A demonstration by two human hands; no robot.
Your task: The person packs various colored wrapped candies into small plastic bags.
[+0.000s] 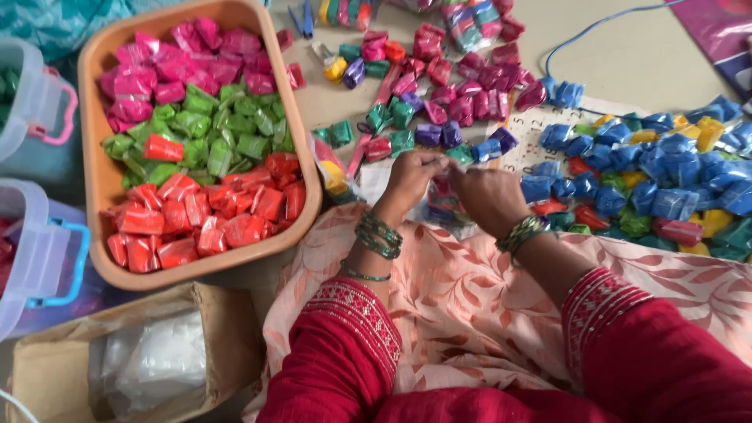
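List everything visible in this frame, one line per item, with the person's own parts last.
Tub: one, tan, left; holds pink, green and red packets in bands.
Loose packets: many, mostly magenta, green and purple, on the floor at top centre.
Blue packets: many, with yellow, green and red among them, right.
Clear boxes: two, one with a pink handle and one with a blue handle, left edge.
Carton: one, brown, with white plastic inside, bottom left.
Cable: one, blue, top right.
Cloth: peach with a leaf print, over the lap.
Left hand: bangled, pinching a small packet at centre.
Right hand: bangled, on the same packet.
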